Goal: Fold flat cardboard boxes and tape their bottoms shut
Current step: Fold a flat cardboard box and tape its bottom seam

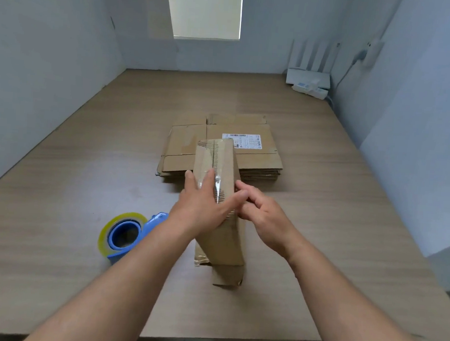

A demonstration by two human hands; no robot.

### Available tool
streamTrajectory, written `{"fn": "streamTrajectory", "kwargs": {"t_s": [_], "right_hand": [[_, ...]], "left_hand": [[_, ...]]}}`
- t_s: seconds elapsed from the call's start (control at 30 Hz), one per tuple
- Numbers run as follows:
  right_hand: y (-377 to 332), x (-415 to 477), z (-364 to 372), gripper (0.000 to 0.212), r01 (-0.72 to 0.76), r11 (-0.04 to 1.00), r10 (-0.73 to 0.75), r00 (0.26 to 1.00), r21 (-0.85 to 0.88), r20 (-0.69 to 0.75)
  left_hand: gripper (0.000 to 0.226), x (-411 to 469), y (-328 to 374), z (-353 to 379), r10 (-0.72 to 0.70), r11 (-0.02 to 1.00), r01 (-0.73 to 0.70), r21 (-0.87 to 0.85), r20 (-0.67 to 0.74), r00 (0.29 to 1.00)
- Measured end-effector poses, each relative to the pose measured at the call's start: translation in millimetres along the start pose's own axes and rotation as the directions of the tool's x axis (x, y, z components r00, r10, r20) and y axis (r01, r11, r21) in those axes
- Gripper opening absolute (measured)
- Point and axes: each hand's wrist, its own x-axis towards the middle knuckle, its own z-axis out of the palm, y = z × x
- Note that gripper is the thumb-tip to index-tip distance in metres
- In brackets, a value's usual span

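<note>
Pale wood-grain tabletop fills the view, fenced by white panels at the back and both sides. Near its middle a folded cardboard box stands on end, its closed end up with a strip of clear tape along the centre seam. Its lower flaps splay against the table toward the viewer. The inside of the box faces down and cannot be seen. Just behind it lies a stack of flat cardboard boxes, the top one bearing a white printed label whose print is too small to read; the standing box hides the stack's front middle. A blue tape dispenser with a yellowish clear roll rests on the table left of the box, partly covered by the left forearm. The left hand lies flat on the box's top, fingers straight and pressed over the tape, thumb reaching across toward the right edge. The right hand sits at the box's right upper edge with fingers curled; whether it grips the cardboard or only touches it cannot be told. A white router with upright antennas sits in the far right corner.
</note>
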Motion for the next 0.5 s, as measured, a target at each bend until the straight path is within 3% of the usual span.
{"fn": "streamTrajectory", "kwargs": {"t_s": [0.1,0.23,0.4,0.5], "right_hand": [[21.3,2.3,0.8,0.041,-0.155,0.973,0.170,0.982,0.169,-0.079],[62.9,3.2,11.2,0.031,-0.346,0.937,0.328,0.919,-0.049,-0.219],[92.7,8.4,31.5,0.033,-0.471,0.882,0.470,0.879,0.011,-0.080],[98.9,11.8,42.7,0.032,-0.535,0.786,0.560,0.828,0.310,0.008]], "left_hand": [[0.093,-1.3,-18.1,-5.7,-0.054,0.999,0.054,-0.002,-0.021,0.998],[0.086,-4.4,-50.5,-19.5,-0.013,0.991,0.001,-0.136,-0.089,0.996],[0.090,-15.6,-82.8,-34.3,-0.005,0.967,-0.016,-0.253,-0.082,0.997],[0.080,-16.2,-92.4,-36.7,0.010,0.963,-0.034,-0.266,-0.092,0.996]]}}
